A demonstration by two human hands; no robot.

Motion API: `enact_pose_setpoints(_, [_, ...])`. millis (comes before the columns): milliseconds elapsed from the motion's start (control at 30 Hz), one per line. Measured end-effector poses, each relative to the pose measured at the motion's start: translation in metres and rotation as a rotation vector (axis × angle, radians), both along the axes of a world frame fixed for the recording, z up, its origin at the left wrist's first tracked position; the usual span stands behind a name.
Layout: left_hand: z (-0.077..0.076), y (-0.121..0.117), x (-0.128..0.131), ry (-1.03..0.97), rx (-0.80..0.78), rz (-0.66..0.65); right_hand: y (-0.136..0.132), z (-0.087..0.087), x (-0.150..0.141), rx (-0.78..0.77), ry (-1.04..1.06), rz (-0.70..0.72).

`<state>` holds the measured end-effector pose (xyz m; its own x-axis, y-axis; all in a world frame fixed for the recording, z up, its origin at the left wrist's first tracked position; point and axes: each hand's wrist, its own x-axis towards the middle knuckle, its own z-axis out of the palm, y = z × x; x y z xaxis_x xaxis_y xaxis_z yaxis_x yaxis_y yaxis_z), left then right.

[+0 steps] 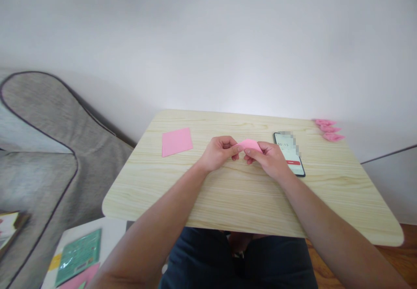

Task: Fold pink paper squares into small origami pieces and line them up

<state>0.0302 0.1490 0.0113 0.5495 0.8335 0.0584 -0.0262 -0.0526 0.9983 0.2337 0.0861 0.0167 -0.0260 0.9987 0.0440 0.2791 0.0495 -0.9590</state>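
Observation:
Between my two hands is a piece of pink paper, held just above the middle of the table; part of it is hidden by my fingers. My left hand pinches its left end between thumb and fingers. On the other side my right hand grips its lower right edge, thumb on top. A flat square of pink paper lies on the table to the left. Several folded pink paper pieces sit in a row at the far right corner.
The wooden table stands against a white wall. Just right of my right hand lies a phone with a timer on its screen. A grey sofa is at the left. Lower left, a green packet rests on a white surface.

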Motion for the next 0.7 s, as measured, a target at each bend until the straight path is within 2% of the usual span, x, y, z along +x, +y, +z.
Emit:
enact_pose_setpoints(300, [0.0000,0.0003,-0.0002,-0.007,0.015,0.007,0.0009,-0.0026,0.0011,-0.014,-0.002,-0.008])
enact_pose_setpoints(567, [-0.0011,0.0027,-0.0012,-0.053,0.023,0.097,0.0036,-0.0051,0.0036,0.002,0.073,-0.068])
enact_pose_setpoints(700, [-0.0013,0.0024,-0.0009,0.006,0.058,0.076,0.0038,-0.0075,0.0029,0.011,0.069,-0.035])
